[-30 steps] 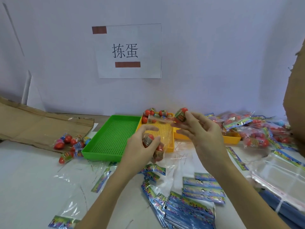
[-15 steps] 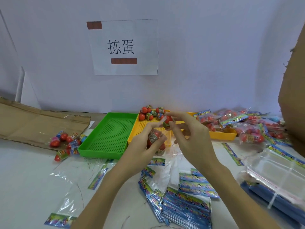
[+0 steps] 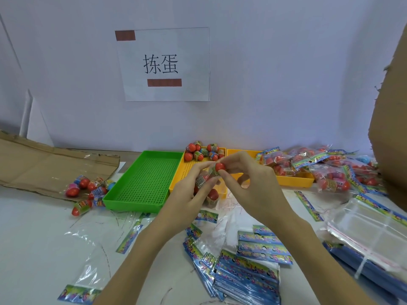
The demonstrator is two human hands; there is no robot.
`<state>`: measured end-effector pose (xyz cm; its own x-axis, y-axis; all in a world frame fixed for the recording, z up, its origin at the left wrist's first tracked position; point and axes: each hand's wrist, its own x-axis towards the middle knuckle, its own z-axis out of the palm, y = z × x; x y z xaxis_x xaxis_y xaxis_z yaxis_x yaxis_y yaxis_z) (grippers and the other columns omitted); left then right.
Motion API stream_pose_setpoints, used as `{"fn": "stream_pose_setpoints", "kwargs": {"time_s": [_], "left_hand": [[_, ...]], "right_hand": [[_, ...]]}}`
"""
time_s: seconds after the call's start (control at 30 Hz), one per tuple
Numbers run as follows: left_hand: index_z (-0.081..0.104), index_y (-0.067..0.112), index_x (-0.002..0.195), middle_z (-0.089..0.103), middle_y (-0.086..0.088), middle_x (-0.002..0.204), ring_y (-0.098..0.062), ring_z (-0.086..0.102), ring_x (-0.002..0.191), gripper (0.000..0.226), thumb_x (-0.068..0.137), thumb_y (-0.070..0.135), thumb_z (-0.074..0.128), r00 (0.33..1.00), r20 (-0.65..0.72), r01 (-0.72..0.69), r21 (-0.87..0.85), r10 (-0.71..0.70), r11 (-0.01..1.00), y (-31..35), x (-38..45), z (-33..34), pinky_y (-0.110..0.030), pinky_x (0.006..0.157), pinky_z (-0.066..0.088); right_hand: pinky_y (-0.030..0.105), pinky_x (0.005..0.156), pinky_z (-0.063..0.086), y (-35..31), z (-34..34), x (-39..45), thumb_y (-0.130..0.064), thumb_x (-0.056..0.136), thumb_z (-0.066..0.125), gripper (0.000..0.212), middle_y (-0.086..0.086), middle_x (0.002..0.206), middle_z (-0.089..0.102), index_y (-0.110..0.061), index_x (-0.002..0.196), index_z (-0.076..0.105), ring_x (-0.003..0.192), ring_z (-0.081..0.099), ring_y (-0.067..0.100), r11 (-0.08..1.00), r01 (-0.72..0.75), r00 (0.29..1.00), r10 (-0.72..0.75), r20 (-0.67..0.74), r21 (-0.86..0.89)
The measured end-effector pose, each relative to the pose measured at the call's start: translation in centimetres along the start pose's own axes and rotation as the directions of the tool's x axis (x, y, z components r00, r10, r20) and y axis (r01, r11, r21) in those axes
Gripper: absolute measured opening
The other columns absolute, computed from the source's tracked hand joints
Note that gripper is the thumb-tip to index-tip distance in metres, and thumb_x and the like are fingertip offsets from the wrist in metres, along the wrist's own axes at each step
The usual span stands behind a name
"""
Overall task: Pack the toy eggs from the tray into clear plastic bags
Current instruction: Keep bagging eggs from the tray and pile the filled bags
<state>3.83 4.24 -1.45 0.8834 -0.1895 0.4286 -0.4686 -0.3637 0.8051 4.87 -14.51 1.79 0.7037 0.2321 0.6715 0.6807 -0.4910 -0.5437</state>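
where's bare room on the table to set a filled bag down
Bare table lies at near left, between the cardboard sheet and empty bags. The green tray holds nothing. Centre and right are crowded with bag stacks and filled bags.

Both forearms reach forward and converge. The left hand (image 3: 187,190) curls around a clear bag; the right hand (image 3: 248,183), fingers bent, pinches a red toy egg (image 3: 219,166) at its fingertips.

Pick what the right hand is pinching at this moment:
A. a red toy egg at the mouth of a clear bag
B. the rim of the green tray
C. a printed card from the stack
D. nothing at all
A: the right hand pinches a red toy egg at the top of the clear bag that the left hand holds.
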Motion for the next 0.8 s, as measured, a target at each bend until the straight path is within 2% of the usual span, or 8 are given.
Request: {"fn": "stream_pose_setpoints", "kwargs": {"time_s": [0.17, 0.3, 0.43, 0.53, 0.6, 0.67, 0.73, 0.8], "left_hand": [[0.052, 0.030, 0.145, 0.074, 0.004, 0.118, -0.019, 0.072, 0.101, 0.043, 0.103, 0.040, 0.055, 1.000, 0.004, 0.009, -0.014, -0.009, 1.000, 0.25, -0.04, 0.02, -0.040, 0.089, 0.058], [0.052, 0.034, 0.145, 0.071, -0.004, 0.114, -0.013, 0.071, 0.092, 0.046, 0.101, 0.047, 0.055, 1.000, -0.012, 0.005, -0.021, -0.005, 1.000, 0.13, 0.02, -0.07, -0.027, 0.083, 0.059], [0.051, 0.035, 0.145, 0.065, -0.003, 0.120, -0.019, 0.069, 0.100, 0.045, 0.101, 0.045, 0.058, 1.000, -0.006, -0.003, -0.018, 0.002, 1.000, 0.10, 0.18, -0.02, -0.039, 0.091, 0.056], [0.052, 0.036, 0.143, 0.066, 0.002, 0.115, -0.020, 0.069, 0.096, 0.044, 0.100, 0.044, 0.061, 1.000, 0.024, -0.005, -0.044, 0.006, 0.999, -0.07, 0.15, -0.02, -0.040, 0.091, 0.056], [0.053, 0.038, 0.141, 0.068, 0.009, 0.114, -0.014, 0.070, 0.102, 0.042, 0.101, 0.044, 0.061, 0.999, 0.045, 0.004, -0.076, 0.000, 0.997, -0.21, 0.18, 0.04, -0.035, 0.093, 0.057], [0.055, 0.038, 0.140, 0.070, 0.008, 0.116, -0.014, 0.070, 0.111, 0.040, 0.101, 0.046, 0.061, 0.998, 0.062, 0.036, -0.153, -0.027, 0.988, -0.23, 0.18, 0.11, -0.030, 0.093, 0.057], [0.056, 0.038, 0.138, 0.071, 0.004, 0.116, -0.020, 0.072, 0.111, 0.042, 0.098, 0.049, 0.062, 0.994, 0.078, 0.098, -0.262, -0.080, 0.960, -0.01, 0.19, 0.20, -0.028, 0.090, 0.055], [0.055, 0.038, 0.136, 0.072, 0.002, 0.116, -0.024, 0.073, 0.109, 0.042, 0.096, 0.048, 0.064, 0.988, 0.095, 0.147, -0.327, -0.122, 0.934, 0.10, 0.21, 0.37, -0.035, 0.087, 0.055]], "right_hand": [[0.023, 0.069, 0.058, 0.06, -0.14, 0.09, -0.017, 0.096, 0.072, 0.014, -0.008, 0.102, 0.070, -0.013, 0.107, 0.065, 0.095, 0.068, 0.002, 0.999, -0.032, 0.998, 0.033, 0.058, -0.008], [0.021, 0.069, 0.056, -0.29, -0.27, 0.14, -0.014, 0.097, 0.071, 0.022, -0.012, 0.098, 0.070, -0.017, 0.117, 0.063, 0.091, 0.068, 0.003, 0.999, -0.019, 0.999, 0.017, 0.036, 0.042], [0.015, 0.070, 0.049, -0.17, -0.31, -0.04, -0.012, 0.099, 0.066, 0.012, -0.006, 0.099, 0.070, -0.015, 0.111, 0.067, 0.089, 0.064, 0.006, 0.998, 0.024, 0.997, -0.020, 0.075, -0.051], [0.011, 0.076, 0.040, 0.00, -0.12, -0.12, -0.012, 0.101, 0.063, 0.013, -0.003, 0.105, 0.067, -0.013, 0.109, 0.073, 0.089, 0.055, -0.001, 0.992, 0.016, 0.994, -0.003, 0.106, -0.125], [0.016, 0.076, 0.043, 0.09, -0.34, -0.03, -0.014, 0.102, 0.062, 0.018, -0.004, 0.110, 0.066, -0.013, 0.109, 0.078, 0.092, 0.056, 0.001, 0.994, -0.009, 0.994, 0.020, 0.112, -0.105], [0.022, 0.074, 0.049, -0.05, -0.59, 0.09, -0.013, 0.102, 0.061, 0.020, -0.004, 0.111, 0.066, -0.015, 0.114, 0.077, 0.093, 0.061, 0.008, 0.998, -0.032, 0.999, 0.033, 0.032, -0.055], [0.018, 0.074, 0.049, -0.33, -0.70, 0.20, -0.016, 0.101, 0.064, 0.021, -0.005, 0.112, 0.063, -0.019, 0.120, 0.072, 0.094, 0.061, 0.010, 0.996, -0.050, 0.992, 0.041, -0.118, -0.074], [0.013, 0.075, 0.048, -0.31, -0.81, 0.26, -0.027, 0.098, 0.068, 0.026, -0.007, 0.114, 0.059, -0.023, 0.124, 0.067, 0.098, 0.059, 0.007, 0.989, -0.122, 0.975, 0.104, -0.197, -0.080]]}}
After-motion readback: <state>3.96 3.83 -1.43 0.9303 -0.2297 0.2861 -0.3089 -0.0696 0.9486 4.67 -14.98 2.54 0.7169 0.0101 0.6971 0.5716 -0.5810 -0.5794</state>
